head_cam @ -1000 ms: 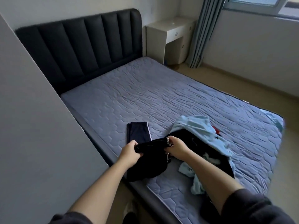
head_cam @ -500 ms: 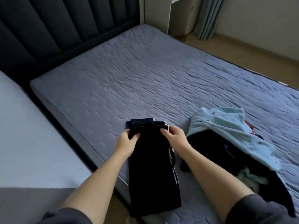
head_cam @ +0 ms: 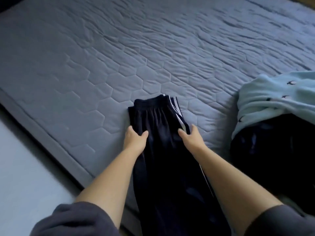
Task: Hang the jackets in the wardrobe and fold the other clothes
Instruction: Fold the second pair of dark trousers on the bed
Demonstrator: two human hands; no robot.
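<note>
Dark navy trousers (head_cam: 163,150) with white side stripes lie lengthwise on the grey quilted mattress (head_cam: 119,57). The waistband is at the far end and the legs hang over the near edge. My left hand (head_cam: 135,140) grips the trousers' left edge just below the waistband. My right hand (head_cam: 190,139) grips the right edge at the same height, by the stripe. Edges of a folded dark garment (head_cam: 174,101) peek out from under the waistband.
A heap of clothes lies at the right: a light blue garment (head_cam: 272,92) with small dark marks on top of a black one (head_cam: 272,150). The bed's dark frame edge (head_cam: 51,147) runs diagonally at the left, with a pale surface (head_cam: 20,176) beyond it.
The bunched trousers have been spread out over the folded garment. Both hands have slid from the waistband down the sides. The view has tilted lower and closer.
</note>
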